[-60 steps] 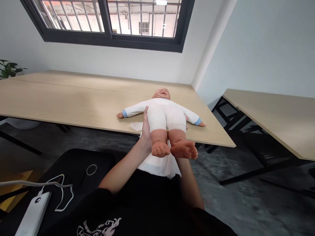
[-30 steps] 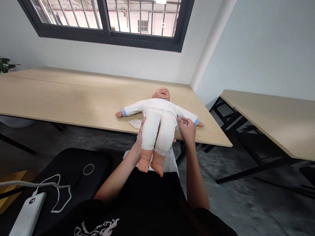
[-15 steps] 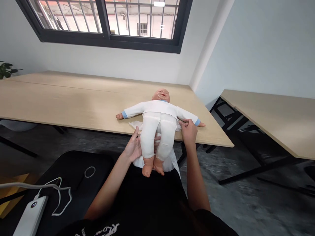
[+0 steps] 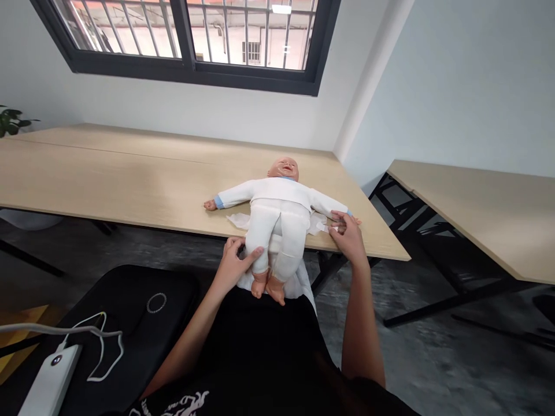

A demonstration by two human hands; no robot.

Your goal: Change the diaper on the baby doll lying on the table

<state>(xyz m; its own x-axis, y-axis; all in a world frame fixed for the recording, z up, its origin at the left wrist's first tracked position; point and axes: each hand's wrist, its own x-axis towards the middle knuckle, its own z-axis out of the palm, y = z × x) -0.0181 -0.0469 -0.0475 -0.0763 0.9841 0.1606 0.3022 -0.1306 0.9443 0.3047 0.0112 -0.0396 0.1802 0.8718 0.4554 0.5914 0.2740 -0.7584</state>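
Note:
A baby doll [image 4: 280, 216] in a white suit with blue cuffs lies on its back at the near edge of a long wooden table [image 4: 130, 179], arms spread, legs hanging off toward me. Under it lies a white cloth [image 4: 237, 220] that also hangs down over the edge. My left hand [image 4: 234, 264] grips the doll's lower leg, fingers curled round it. My right hand [image 4: 347, 234] pinches the white cloth's flap beside the doll's blue-cuffed wrist.
A black chair seat [image 4: 130, 312] at lower left carries a white power bank [image 4: 47, 378] with a white cable and a ring-shaped item [image 4: 156, 302]. A second wooden table [image 4: 477, 208] stands at right. A window [image 4: 186, 40] and a plant [image 4: 13, 121] lie beyond.
The doll's raised legs have come down to hang over the table edge. My right hand came out from under the doll and slid right along the cloth toward the doll's wrist; my left hand moved down its leg.

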